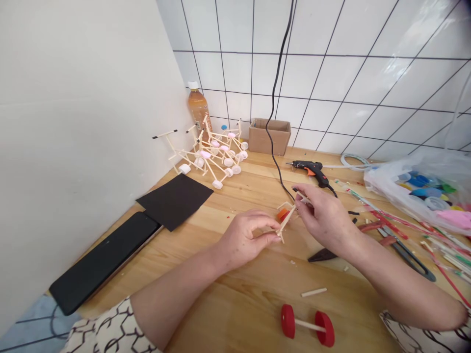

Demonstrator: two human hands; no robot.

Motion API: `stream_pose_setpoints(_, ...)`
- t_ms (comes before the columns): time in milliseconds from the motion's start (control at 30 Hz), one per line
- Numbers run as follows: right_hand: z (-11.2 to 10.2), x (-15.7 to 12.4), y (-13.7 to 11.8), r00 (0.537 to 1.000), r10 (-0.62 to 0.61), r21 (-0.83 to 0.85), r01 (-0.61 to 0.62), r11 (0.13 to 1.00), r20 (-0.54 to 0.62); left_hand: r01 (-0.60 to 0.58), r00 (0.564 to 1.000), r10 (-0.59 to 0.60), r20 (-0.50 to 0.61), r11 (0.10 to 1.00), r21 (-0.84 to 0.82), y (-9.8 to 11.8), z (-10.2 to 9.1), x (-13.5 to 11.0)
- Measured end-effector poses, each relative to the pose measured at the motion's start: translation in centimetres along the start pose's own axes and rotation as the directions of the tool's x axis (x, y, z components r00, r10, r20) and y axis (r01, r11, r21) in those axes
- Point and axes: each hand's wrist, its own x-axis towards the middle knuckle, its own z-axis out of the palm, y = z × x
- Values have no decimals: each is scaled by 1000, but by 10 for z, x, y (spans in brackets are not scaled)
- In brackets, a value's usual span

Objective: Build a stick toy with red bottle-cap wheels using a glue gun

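The left hand (245,240) and right hand (324,215) are both raised just above the wooden tabletop (235,274), each pinching a small frame of pale wooden sticks (285,223) between thumb and fingertips. The left hand grips its lower part and the right its upper end, so the frame sits between them, tilted and clear of the wood. A small orange piece (282,214) shows just behind the frame, and whether it touches the frame is hard to tell. Beyond the right hand lies an orange-and-black hot glue gun (311,171), with a black cable (276,108) running up the tiled wall (331,73) behind it. Near the hands, a red-wheeled axle (307,323) and a loose stick (314,292) rest on the table. To the right are black-handled scissors (405,255), coloured straws (441,250) and a plastic bag of bottle caps (423,191). At the far left stands a heap of finished stick-and-cap models (209,154) before a drinks bottle (197,105), with a cardboard box (269,136) to its right and a black paper sheet (174,201) nearer.
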Motion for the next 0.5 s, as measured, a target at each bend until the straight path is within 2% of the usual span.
stream_pose_setpoints(400,-2,-3,-4,999,16,-54,-13,998,47,-61,998,61,-8,997,52,-1,0,-1)
stream_pose_setpoints(500,-14,-7,-12,997,-64,-181,54,982,-49,-69,997,70,-12,995,65,-1,0,-1)
